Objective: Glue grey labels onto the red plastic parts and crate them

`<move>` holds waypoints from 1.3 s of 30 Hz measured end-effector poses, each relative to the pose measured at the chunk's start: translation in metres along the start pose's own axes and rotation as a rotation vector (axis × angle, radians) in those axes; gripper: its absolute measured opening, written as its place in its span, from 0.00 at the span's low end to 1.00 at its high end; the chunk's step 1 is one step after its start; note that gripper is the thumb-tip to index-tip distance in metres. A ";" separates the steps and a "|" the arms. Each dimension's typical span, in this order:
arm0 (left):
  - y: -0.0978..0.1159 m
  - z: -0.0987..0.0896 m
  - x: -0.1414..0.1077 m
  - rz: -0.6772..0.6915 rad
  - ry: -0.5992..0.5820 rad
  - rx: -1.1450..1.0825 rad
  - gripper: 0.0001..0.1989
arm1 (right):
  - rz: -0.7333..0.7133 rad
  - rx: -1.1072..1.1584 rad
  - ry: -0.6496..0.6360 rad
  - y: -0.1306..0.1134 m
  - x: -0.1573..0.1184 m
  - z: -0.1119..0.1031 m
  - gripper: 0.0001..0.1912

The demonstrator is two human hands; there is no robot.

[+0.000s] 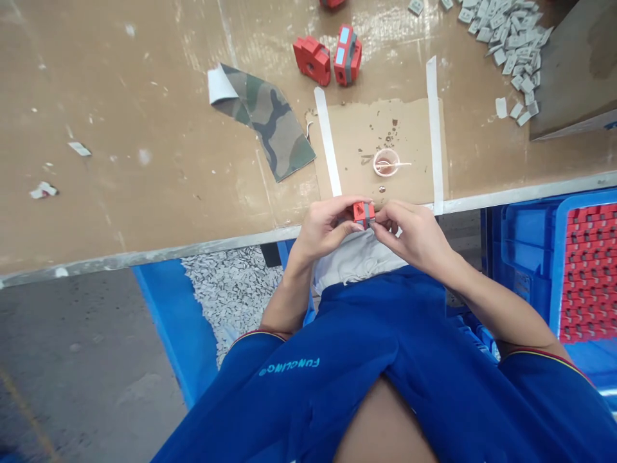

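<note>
A small red plastic part with a grey band (pixel 364 214) is held just over the table's front edge. My left hand (pixel 328 226) grips it from the left, between thumb and fingers. From the other side, my right hand (pixel 412 233) has its thumb and fingertips pinched together at the part's right end; whether a smaller piece is between them is hidden. Beyond the hands, a small clear cup (pixel 386 158) with reddish-brown liquid and a thin white stick stands on a cardboard sheet (pixel 409 128) spotted with dark drops.
Two red blocks (pixel 312 60) stand farther back, near a folded camouflage sheet (pixel 277 125). White tape strips (pixel 434 128) cross the cardboard. Small grey pieces (pixel 513 38) are heaped by a box (pixel 578 71). Blue crates (pixel 530 238) with red parts stand at right; a bin of grey pieces (pixel 234 289) is at left.
</note>
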State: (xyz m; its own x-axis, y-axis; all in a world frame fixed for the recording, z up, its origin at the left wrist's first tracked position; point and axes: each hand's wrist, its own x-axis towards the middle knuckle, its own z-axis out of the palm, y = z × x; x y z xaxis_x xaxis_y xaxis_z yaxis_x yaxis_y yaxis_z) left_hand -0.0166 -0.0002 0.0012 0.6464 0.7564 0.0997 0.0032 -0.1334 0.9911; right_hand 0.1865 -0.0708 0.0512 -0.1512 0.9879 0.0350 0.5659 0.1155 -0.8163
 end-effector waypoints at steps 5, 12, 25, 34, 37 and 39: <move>-0.001 -0.002 0.000 -0.005 -0.013 -0.032 0.25 | 0.034 -0.003 -0.013 0.001 0.003 0.004 0.07; 0.000 -0.002 0.000 0.030 -0.015 -0.104 0.23 | -0.012 0.016 0.083 -0.011 -0.003 0.005 0.07; -0.002 0.000 -0.003 0.035 0.043 -0.102 0.24 | 0.044 0.045 0.196 -0.014 -0.002 0.025 0.11; -0.003 0.000 -0.001 0.029 0.038 -0.159 0.23 | 0.023 0.035 0.109 -0.015 -0.001 0.013 0.09; -0.003 0.001 -0.001 -0.011 0.054 -0.128 0.24 | 0.034 0.070 0.098 -0.016 0.003 0.016 0.10; 0.002 0.001 -0.002 -0.037 0.050 -0.102 0.27 | 0.059 0.086 0.110 -0.021 0.002 0.016 0.10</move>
State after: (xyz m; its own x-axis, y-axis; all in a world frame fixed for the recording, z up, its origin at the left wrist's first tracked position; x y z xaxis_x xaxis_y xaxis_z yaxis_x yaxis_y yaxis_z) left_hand -0.0173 -0.0025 0.0024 0.6081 0.7912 0.0648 -0.0531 -0.0408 0.9978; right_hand 0.1615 -0.0734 0.0590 -0.0271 0.9986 0.0451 0.4993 0.0526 -0.8649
